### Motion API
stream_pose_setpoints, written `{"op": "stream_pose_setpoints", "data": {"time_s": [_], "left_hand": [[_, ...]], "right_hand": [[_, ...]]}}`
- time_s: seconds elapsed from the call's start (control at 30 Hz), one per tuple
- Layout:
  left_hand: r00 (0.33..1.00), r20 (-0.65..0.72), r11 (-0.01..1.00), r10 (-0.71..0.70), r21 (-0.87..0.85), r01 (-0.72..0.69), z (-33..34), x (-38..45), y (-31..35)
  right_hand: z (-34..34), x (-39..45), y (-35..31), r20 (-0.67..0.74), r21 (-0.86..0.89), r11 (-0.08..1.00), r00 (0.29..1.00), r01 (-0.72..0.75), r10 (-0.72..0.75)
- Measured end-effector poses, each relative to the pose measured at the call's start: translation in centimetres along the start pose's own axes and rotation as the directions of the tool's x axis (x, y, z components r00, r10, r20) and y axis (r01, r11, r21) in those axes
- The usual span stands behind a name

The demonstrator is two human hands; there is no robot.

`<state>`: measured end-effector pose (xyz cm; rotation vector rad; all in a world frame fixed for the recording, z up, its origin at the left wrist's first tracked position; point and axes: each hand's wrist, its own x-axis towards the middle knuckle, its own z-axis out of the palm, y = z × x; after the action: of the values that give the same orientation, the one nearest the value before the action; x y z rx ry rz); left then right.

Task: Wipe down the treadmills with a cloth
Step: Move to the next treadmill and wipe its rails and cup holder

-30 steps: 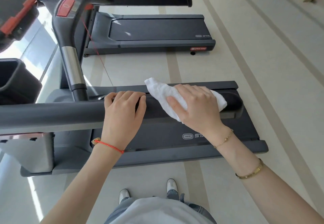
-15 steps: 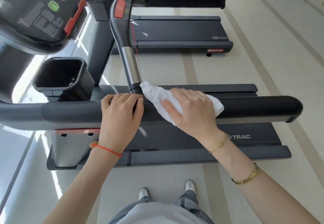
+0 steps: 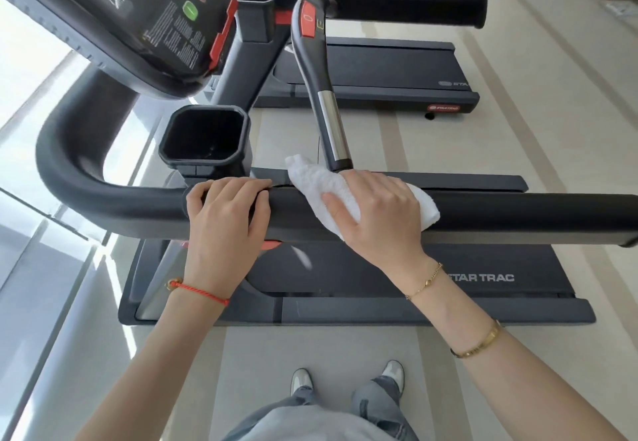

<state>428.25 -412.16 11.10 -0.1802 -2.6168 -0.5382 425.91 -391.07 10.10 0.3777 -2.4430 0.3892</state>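
Observation:
A black padded side handrail (image 3: 518, 213) of the near treadmill runs across the middle of the head view. A white cloth (image 3: 312, 178) is draped over the rail. My right hand (image 3: 376, 213) lies on the cloth, fingers wrapped over it and the rail, thumb on the near side. My left hand (image 3: 228, 219) grips the bare rail just left of the cloth, fingers curled over the top. The treadmill's deck (image 3: 483, 278), marked STAR TRAC, lies below the rail.
The console (image 3: 131, 19) hangs at upper left, with a black cup holder (image 3: 205, 137) and a chrome pulse grip (image 3: 333, 130) just behind my hands. A second treadmill (image 3: 379, 71) stands beyond. Beige floor lies to the right; my shoes (image 3: 300, 380) stand before the deck.
The view has swung left, bringing the console and cup holder into sight. Both hands have slid left along the rail toward its bend, the right one dragging the cloth.

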Motion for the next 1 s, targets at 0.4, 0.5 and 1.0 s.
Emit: {"op": "stream_pose_setpoints", "data": {"time_s": [0.4,0.5,1.0], "left_hand": [[0.997,0.036,0.998,-0.062,-0.005,0.062,-2.6,0.0,-5.3],[0.997,0.046,0.998,-0.068,-0.009,0.068,-2.8,0.1,-5.3],[0.997,0.049,0.998,-0.06,-0.029,0.061,-2.2,-0.1,-3.4]], "right_hand": [[3.5,1.9,-8.0,0.033,0.043,0.995,0.996,0.087,-0.089],[2.6,1.3,-6.1,0.039,0.073,0.982,0.984,0.172,-0.175],[1.0,0.1,-3.7,0.092,0.055,0.982,0.978,0.181,-0.186]]}}
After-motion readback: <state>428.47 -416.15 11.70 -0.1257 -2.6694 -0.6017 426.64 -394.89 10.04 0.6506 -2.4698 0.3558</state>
